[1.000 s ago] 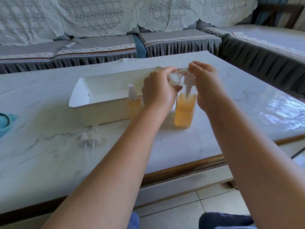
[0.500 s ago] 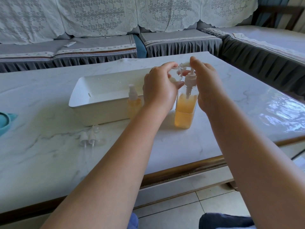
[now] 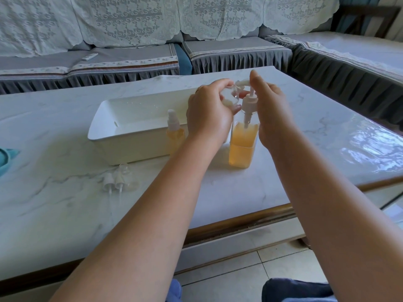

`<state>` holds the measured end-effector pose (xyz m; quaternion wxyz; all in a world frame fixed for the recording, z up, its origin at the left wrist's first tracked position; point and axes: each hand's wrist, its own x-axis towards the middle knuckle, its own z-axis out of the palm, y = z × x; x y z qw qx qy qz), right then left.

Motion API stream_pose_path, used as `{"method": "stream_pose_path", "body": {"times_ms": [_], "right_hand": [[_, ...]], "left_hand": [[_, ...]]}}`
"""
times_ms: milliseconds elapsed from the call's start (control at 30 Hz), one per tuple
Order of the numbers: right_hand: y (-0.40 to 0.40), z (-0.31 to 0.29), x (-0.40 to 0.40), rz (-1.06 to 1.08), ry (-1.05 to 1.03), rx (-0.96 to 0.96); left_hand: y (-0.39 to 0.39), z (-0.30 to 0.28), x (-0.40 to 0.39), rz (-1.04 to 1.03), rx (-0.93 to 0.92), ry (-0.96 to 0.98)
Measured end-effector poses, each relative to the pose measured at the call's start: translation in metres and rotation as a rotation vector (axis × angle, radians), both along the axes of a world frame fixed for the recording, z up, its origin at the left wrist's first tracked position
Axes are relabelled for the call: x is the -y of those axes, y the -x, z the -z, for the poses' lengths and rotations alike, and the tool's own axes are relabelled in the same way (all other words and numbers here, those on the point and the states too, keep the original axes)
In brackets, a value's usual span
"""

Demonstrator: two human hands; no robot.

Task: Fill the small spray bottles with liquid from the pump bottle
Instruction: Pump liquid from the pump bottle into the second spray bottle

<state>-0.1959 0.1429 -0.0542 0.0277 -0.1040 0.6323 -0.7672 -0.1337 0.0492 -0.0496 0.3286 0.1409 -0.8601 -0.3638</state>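
Centrally, one square clear pump bottle of orange liquid (image 3: pixel 242 144) on white marble table (image 3: pixel 65 214); one small clear spray bottle (image 3: pixel 229 98) gripped by left hand (image 3: pixel 209 115) at spout. Right hand (image 3: pixel 270 112), fingers straight, on pump head, now raised versus earlier. One filled capped orange spray bottle (image 3: pixel 174 132); two loose white spray tops (image 3: pixel 114 180); one white rectangular tray (image 3: pixel 130 131).

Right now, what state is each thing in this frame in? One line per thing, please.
pump bottle: upright on the table, roughly half full of orange liquid, pump head up.
small clear bottle: uncapped, gripped by the left hand, mouth at the pump spout.
right hand: fingers straight, over the pump head.
filled spray bottle: capped, upright, orange liquid inside.
spray caps: two, loose on the table.
white tray: open, nothing visible inside.
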Motion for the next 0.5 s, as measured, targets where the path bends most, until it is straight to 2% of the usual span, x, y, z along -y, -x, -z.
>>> {"method": "stream_pose_path", "body": {"times_ms": [333,500], "right_hand": [[-0.006,-0.008,-0.001,0.019,0.021,0.019],[-0.002,0.002,0.002,0.142,-0.086,-0.068]], "left_hand": [[0.001,0.002,0.001,0.002,0.001,-0.007],[0.001,0.007,0.001,-0.005,0.042,-0.001]]}}
